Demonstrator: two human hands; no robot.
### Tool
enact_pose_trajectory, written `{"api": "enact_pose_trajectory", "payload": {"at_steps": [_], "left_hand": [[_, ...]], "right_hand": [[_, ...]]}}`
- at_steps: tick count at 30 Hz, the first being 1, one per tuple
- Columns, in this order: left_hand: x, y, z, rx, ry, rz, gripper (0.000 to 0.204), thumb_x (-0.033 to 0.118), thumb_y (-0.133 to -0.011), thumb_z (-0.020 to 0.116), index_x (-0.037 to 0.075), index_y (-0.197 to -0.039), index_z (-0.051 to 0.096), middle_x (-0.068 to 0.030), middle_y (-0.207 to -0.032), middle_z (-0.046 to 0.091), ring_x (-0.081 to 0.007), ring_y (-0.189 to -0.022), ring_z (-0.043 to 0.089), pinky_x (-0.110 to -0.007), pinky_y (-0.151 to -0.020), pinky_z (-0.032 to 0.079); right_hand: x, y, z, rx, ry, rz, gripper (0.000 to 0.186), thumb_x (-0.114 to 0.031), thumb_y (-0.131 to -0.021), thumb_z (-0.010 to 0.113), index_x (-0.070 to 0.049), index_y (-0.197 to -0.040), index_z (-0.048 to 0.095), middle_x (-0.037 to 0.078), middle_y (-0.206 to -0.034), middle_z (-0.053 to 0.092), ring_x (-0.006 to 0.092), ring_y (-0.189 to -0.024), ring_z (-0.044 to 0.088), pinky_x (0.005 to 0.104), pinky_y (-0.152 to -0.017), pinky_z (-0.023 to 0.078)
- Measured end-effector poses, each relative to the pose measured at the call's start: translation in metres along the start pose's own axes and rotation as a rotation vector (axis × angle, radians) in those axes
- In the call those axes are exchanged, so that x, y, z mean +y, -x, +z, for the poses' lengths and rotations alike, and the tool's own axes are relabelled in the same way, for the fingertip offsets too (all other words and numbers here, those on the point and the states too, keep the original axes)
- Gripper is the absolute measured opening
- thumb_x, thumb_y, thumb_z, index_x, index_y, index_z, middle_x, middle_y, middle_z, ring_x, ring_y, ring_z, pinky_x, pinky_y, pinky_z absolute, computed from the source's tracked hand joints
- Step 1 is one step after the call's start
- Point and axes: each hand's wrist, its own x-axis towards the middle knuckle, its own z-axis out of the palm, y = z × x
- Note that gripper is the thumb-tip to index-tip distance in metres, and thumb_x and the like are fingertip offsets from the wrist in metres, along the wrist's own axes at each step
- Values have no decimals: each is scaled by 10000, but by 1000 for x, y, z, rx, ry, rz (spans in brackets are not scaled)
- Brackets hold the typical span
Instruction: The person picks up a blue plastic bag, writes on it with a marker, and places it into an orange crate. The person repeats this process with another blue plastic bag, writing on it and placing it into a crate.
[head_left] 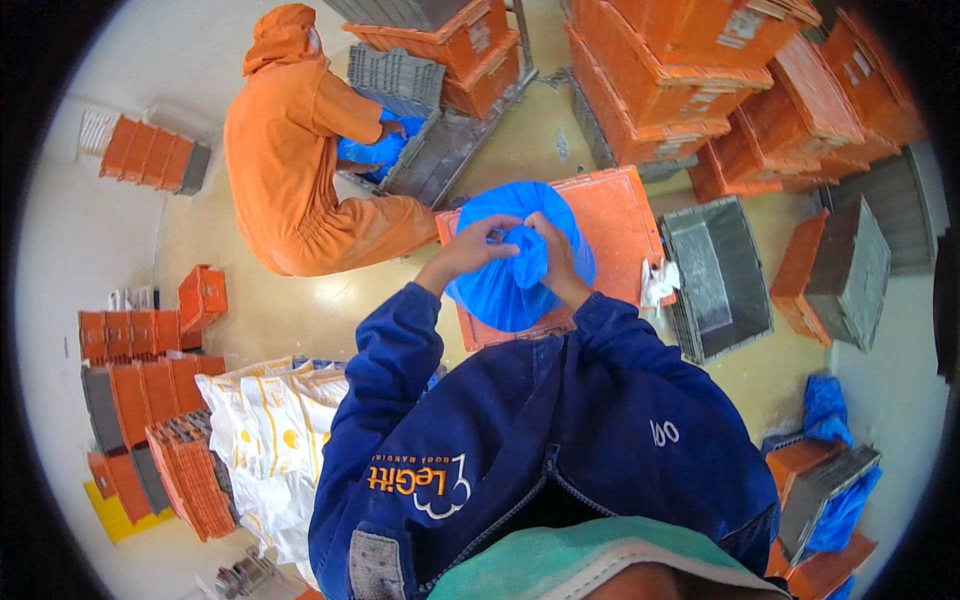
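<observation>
A full, rounded blue plastic bag stands on an orange crate lid in front of me. Its gathered neck rises in the middle as a crumpled tuft. My left hand reaches in from the left, its fingers curled against the tuft. On the right side, my right hand grips the same neck, with thumb and fingers closed on the plastic. A crumpled white cloth or glove lies at the right edge of the lid.
An open grey crate sits right of the lid. Ahead left, a person in orange handles blue plastic in a grey crate. Orange crates are stacked at the far right; white sacks stand at my left.
</observation>
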Motion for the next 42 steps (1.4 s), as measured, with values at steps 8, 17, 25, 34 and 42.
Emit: {"api": "enact_pose_trajectory", "payload": {"at_steps": [8,17,25,34,42], "left_hand": [[0,9,7,273,-416,72,433,162,-595,705,1,-984,602,-68,-739,572,-155,-675,543,-302,-631,463],[-17,20,-5,298,-452,233,336,116,-587,655,9,-894,569,-175,-845,600,-343,-795,580,-401,-687,462],[-11,9,-8,478,-487,407,280,62,-627,638,41,-890,545,-161,-874,560,-335,-835,554,-407,-702,442],[20,56,-15,-106,-168,429,471,78,-675,631,60,-1133,527,-162,-1036,528,-321,-951,539,-387,-851,448],[-7,38,-2,-137,-348,815,526,82,-675,620,46,-1187,505,-147,-1223,490,-326,-1132,466,-411,-990,351]], "right_hand": [[10,-18,12,-329,-36,-9,224,-109,-762,592,-65,-951,480,167,-887,579,346,-839,585,423,-668,442],[-17,-25,-13,-618,-17,-106,476,-143,-692,680,-10,-1108,489,181,-1054,568,309,-982,562,371,-835,448],[-47,-34,3,-413,154,-6,361,-107,-713,641,-7,-1032,505,138,-899,567,246,-825,563,354,-744,456],[0,31,13,42,21,198,258,-108,-739,624,-32,-957,509,103,-822,577,195,-692,578,321,-619,476],[-61,58,-10,128,-510,764,259,-154,-829,593,-43,-1040,491,63,-902,554,134,-762,581,257,-641,511]]}}
